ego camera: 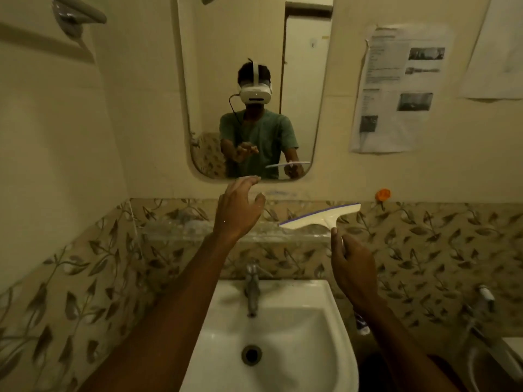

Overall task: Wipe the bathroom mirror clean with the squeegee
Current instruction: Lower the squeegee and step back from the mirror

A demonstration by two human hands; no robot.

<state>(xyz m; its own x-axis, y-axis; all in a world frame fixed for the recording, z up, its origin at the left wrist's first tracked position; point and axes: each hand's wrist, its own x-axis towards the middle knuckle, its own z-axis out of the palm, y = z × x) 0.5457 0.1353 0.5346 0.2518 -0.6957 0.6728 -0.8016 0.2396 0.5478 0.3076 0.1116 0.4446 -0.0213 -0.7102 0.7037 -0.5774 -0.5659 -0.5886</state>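
The bathroom mirror (254, 46) hangs on the cream wall above the sink, its rounded lower edge just over my hands. My right hand (353, 267) grips the handle of a white squeegee (319, 217) with a purple-edged blade. The blade is tilted, pointing left and away, and sits below the mirror in front of the glass shelf, not touching the glass. My left hand (236, 207) is raised with relaxed, spread fingers just under the mirror's bottom edge, holding nothing. The mirror reflects a person wearing a headset, with both hands and the squeegee.
A white sink (334, 335) with a metal tap (252, 290) lies below my arms. A glass shelf (175, 229) runs along the leaf-patterned tiles. Printed papers (396, 89) hang right of the mirror, an orange object (382, 195) sits on the ledge, and a wall fixture (73, 15) is upper left.
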